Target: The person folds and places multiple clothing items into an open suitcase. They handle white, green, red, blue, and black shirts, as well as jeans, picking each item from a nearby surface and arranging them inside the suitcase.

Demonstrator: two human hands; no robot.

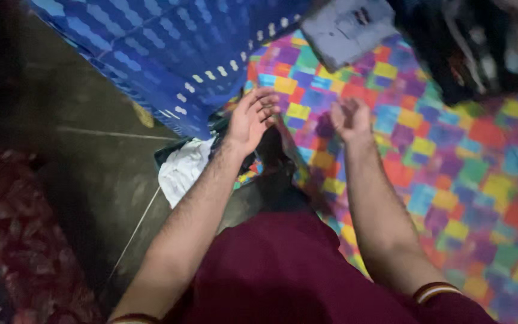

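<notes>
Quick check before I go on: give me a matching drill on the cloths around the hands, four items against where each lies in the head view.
Things:
1. folded grey shirt
2. white cloth
3. blue patterned cloth
4. multicoloured checked sheet

Places:
A. spread under and to the right of the right hand
B. on the floor, below and left of the left hand
C. top centre, on the checked sheet
D. upper left, beyond the left hand

Pairs: 1-C, 2-B, 3-D, 4-A
</notes>
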